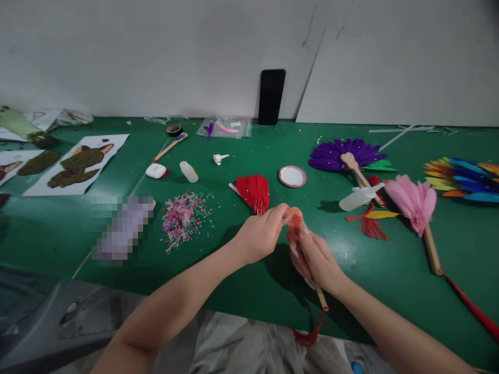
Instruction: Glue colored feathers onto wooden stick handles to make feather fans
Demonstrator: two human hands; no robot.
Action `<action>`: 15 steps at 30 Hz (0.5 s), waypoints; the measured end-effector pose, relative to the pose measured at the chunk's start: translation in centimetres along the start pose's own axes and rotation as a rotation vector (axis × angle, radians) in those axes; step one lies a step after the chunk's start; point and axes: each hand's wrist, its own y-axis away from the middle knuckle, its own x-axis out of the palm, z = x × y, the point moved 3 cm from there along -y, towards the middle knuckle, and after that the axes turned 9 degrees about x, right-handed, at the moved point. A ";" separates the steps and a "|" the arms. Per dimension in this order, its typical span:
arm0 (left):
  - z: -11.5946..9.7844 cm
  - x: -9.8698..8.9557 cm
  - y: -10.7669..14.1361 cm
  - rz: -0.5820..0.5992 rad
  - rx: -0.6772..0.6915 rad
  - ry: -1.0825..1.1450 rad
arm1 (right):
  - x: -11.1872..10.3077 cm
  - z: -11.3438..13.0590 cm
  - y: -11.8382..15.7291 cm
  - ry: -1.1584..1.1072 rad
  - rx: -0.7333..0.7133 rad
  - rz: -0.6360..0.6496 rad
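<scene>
My right hand (pixel 317 257) is wrapped round a slim wooden handle (pixel 322 299), which points down toward the table's front edge. From the handle's lower end hangs a red tassel (pixel 309 335). At its upper end is an orange-red piece (pixel 295 222), mostly covered by my fingers, so I cannot tell its exact kind. My left hand (pixel 263 234) closes its fingertips on that orange-red piece. Just beyond my left hand, a bunch of red feathers (pixel 254 191) lies spread on the green table. A white round lid (pixel 292 176) lies behind my hands.
Colourful chips (pixel 185 215) are heaped left of my hands. Nearby stand a small bottle (pixel 189 172) and a white nozzle (pixel 220 159). On the right lie a glue bottle (pixel 356 197), a purple feather fan (pixel 331 155) and a pink one (pixel 413 200). A phone (pixel 272 97) leans against the wall.
</scene>
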 end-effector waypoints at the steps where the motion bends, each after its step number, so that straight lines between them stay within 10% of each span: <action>1: 0.0 0.0 0.0 0.006 -0.004 -0.005 | 0.0 0.0 0.0 0.005 0.001 -0.001; 15: 0.5 -0.3 -0.1 0.012 0.008 0.149 | 0.0 -0.1 -0.2 -0.006 0.027 -0.004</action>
